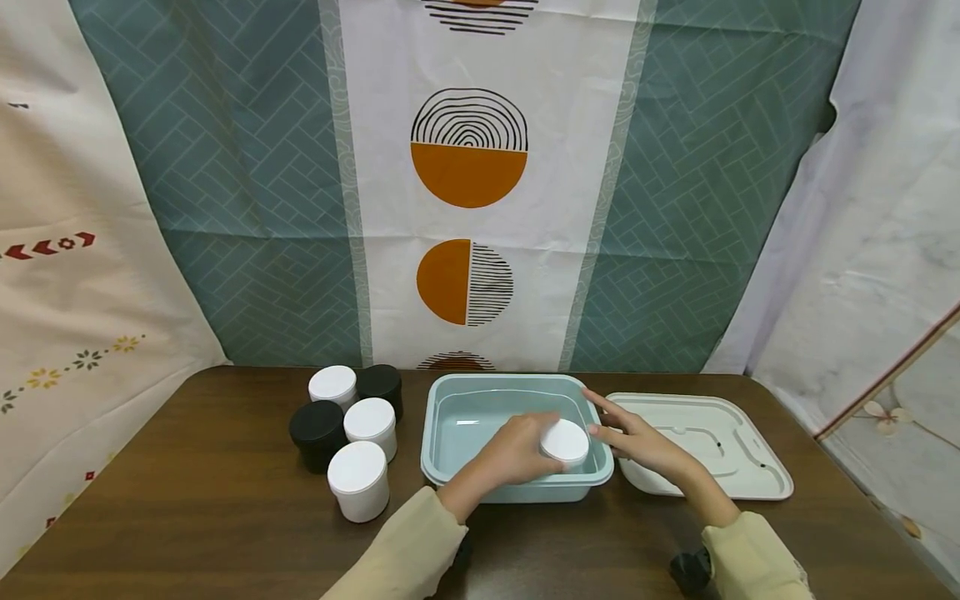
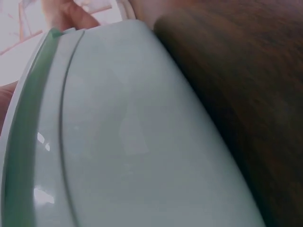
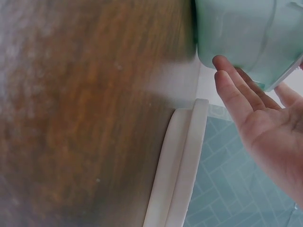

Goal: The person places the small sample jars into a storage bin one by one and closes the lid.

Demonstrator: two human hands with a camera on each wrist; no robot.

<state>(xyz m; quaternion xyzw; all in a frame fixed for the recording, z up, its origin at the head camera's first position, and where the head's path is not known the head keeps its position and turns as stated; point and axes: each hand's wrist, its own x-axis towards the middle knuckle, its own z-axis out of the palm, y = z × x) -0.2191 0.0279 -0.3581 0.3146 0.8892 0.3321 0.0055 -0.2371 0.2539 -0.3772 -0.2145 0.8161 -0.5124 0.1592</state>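
A white round jar [image 1: 565, 442] is inside the right end of a pale blue plastic bin [image 1: 517, 494]. My left hand [image 1: 517, 450] reaches over the bin's front rim and grips this jar from the left, thumb at the front. My right hand [image 1: 637, 437] is at the bin's right rim with fingers extended. In the right wrist view, the fingers of that hand [image 3: 270, 118] lie straight along the end of the bin [image 3: 236, 28]. The bin's outer wall [image 2: 128, 118] fills most of the left wrist view, which hides the jar.
Left of the bin stand several jars, white ones such as the front one [image 1: 358, 482] and black ones such as the left one [image 1: 317, 433]. A pale flat lid [image 1: 720, 467] lies right of the bin on the brown wooden table [image 1: 225, 500]. Patterned cloth [image 1: 247, 167] hangs behind.
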